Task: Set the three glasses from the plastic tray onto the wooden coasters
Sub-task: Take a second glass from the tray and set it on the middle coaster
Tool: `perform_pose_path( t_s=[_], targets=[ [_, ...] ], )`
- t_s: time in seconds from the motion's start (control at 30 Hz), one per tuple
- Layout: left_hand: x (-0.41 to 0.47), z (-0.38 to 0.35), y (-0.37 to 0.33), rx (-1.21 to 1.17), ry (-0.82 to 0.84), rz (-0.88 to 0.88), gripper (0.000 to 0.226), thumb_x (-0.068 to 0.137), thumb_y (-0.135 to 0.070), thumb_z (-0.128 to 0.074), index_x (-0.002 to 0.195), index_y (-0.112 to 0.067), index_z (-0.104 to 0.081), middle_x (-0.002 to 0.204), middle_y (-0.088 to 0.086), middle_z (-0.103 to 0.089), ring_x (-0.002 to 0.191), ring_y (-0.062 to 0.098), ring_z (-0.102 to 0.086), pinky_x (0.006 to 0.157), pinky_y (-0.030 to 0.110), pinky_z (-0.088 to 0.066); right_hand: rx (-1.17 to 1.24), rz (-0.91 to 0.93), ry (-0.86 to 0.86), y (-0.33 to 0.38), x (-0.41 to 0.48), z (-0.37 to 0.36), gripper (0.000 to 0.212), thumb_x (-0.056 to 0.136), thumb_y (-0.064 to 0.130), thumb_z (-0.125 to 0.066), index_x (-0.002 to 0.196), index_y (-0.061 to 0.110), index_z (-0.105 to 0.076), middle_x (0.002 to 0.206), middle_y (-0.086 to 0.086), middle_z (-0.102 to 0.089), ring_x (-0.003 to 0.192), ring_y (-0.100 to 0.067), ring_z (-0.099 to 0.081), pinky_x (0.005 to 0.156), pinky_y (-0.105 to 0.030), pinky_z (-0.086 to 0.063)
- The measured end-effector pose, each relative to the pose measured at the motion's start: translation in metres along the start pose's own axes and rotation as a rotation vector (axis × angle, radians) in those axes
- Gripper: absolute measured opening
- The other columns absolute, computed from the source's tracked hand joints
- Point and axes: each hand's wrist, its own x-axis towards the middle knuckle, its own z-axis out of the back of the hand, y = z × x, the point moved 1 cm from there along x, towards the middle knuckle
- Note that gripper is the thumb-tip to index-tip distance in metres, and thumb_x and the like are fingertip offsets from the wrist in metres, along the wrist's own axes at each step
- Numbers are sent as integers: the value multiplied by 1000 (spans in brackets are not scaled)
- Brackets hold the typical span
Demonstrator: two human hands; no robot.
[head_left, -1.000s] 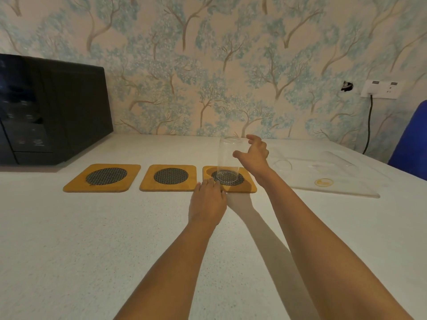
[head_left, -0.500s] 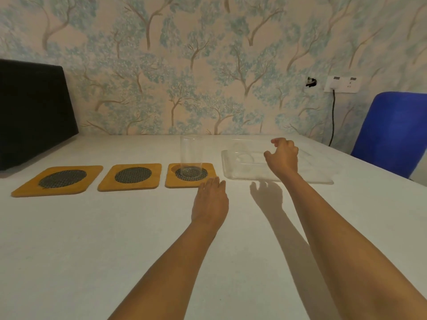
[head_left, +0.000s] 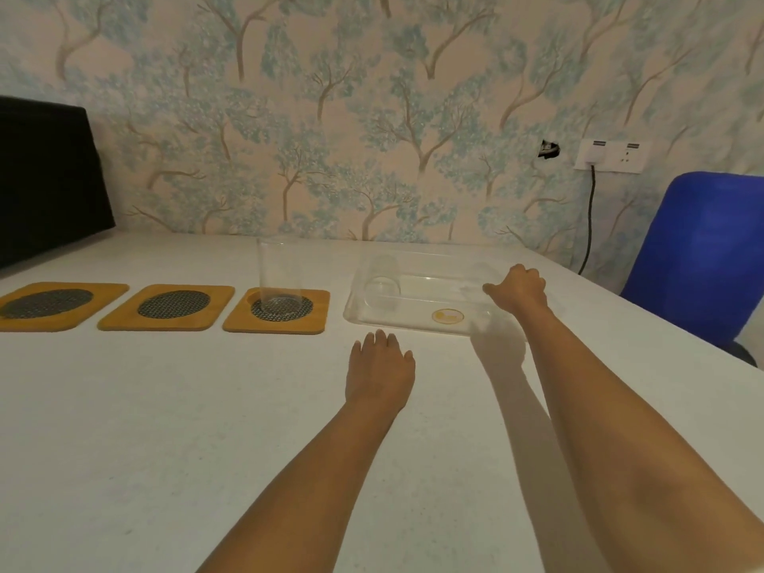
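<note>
- Tree-patterned wallpaper in pale blue and pink backs a white speckled bench that runs to the wall.
- Right hand reaches over the right part of the clear plastic tray, its fingers curled downward and close together; whether they are closed on anything cannot be told, as the spot beneath them is blurred.
- Left hand lies palm down on the bench just in front of the tray's near-left corner, its fingers stretched out side by side and holding nothing.
- One glass in the tray shows faintly in the tray's left part; a second pale shape near the right hand is too faint to make out.
- A round yellow sticker sits near the tray's front wall.
- Glass on the coaster stands upright on the mesh disc of the right coaster, just left of the tray.
- Middle coaster and left coaster lie in a row with it toward the bench's left edge, both bare.
- A black appliance sits at the far-left corner.
- A blue chair stands off the bench's right edge, below a white wall socket with a black cable hanging from it.
</note>
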Motion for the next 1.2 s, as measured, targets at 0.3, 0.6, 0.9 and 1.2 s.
perform_pose_path(
  t_s=[0.3, 0.6, 0.9, 1.2],
  targets=[
    [2, -1, 4, -15, 18, 10, 57, 103, -37, -19, 152, -9, -16, 162, 9, -13, 150, 22, -11, 124, 36, -8, -55, -93, 156, -4, 22, -12, 76, 85, 47, -64, 140, 1, -38, 145, -18, -40, 136, -33, -36, 107, -38, -36],
    [3, 0, 4, -37, -23, 13, 55, 103, -38, -25, 150, -10, -24, 160, 9, -22, 148, 23, -19, 123, 36, -13, 1, -173, 178, -7, 34, -14, 94, 83, 28, -72, 150, 10, -9, 142, -18, -45, 131, -35, -45, 103, -40, -39],
    [0, 2, 2, -43, -34, 12, 54, 103, -37, -27, 149, -9, -27, 158, 8, -27, 147, 23, -23, 122, 36, -16, 374, -96, -44, -7, 30, -10, 75, 82, 24, -72, 142, 9, -29, 140, -20, -44, 125, -39, -50, 99, -43, -43],
    [-9, 7, 3, -96, -50, 9, 49, 103, -31, -30, 146, -8, -34, 154, 10, -35, 143, 23, -31, 120, 34, -21, 1028, 58, -304, 17, 3, 12, 79, 76, 29, -77, 139, 12, -34, 133, -6, -51, 120, -21, -51, 98, -27, -38]
  ],
)
